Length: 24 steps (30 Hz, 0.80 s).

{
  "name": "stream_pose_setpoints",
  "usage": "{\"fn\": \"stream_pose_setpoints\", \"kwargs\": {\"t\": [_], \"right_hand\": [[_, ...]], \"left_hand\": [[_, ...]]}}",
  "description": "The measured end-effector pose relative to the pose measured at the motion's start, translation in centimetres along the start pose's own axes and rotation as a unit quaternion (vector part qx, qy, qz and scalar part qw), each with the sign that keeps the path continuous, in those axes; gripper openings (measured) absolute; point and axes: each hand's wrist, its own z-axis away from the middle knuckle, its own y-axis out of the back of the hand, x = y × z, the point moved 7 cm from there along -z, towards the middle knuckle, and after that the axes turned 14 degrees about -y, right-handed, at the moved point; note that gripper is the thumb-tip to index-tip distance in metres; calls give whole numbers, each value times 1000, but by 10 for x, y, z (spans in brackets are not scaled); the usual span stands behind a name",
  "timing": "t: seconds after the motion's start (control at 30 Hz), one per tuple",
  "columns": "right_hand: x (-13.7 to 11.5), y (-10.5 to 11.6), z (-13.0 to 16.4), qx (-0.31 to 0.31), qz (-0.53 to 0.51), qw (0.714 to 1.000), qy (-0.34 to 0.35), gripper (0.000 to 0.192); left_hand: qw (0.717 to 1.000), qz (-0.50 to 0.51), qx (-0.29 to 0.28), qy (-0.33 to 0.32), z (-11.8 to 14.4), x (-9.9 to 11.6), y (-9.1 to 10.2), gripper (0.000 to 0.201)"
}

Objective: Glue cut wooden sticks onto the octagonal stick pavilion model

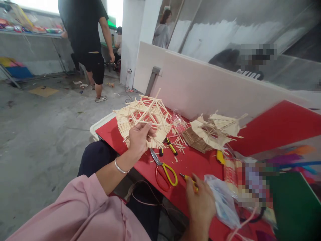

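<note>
We hold the stick frame [144,118] up in our left hand [139,139], fingers pinched on a few of its thin sticks, so it hangs above the near corner of the red table [200,160]. Our right hand [200,204] is closed around a small yellow-handled tool [188,179], low over the table edge; its tip is blurred, so we cannot tell what kind it is.

The frame looks light and brittle. Squeezing harder, we judge, could snap a stick or pop a joint, and a loose pinch could let it tip and drop to the floor, since it hangs past the table's edge. Bringing the tool in while the frame sways could knock pieces out of line.

The scissors [164,170] lie open-handled just below the frame, and pliers [170,145] lie beside them among loose sticks [179,142]; a lowered wrist may catch them. A second model [213,132] sits further along, near enough for an elbow sweep. The plastic bag [223,201] touches our right hand and could drag.
</note>
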Motion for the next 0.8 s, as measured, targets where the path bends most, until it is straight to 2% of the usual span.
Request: {"fn": "stream_pose_setpoints", "kwargs": {"t": [0.03, 0.13, 0.2, 0.3, 0.4, 0.5, 0.67, 0.8], "right_hand": [[-24, -5, 4, -37, -108, 993, 0, 36], [-101, -42, 13, -181, -320, 930, -10, 43], [-146, -64, 15, -219, -411, 885, -8, 47], [-189, -86, 11, -249, -516, 819, -17, 45], [-204, -92, 4, -252, -572, 780, -30, 39], [-208, -92, -1, -253, -595, 762, -35, 32], [-216, -92, -2, -279, -631, 720, -78, 40], [-218, -91, 3, -296, -626, 712, -115, 44]], "left_hand": [[1000, 0, 0, -5, 0, 0, 0, 36], [1000, 1, -3, -12, 0, 2, -1, 38], [1000, 9, -7, -12, 0, 3, -2, 38], [999, 27, -4, -16, 0, 4, 0, 36], [999, 28, -2, -21, -1, 4, 2, 34], [999, 33, -1, -12, -2, 2, 1, 35], [999, 34, 3, 13, -2, 0, 1, 38], [999, -34, -34, 1, 11, 6, 14, 31]]}}
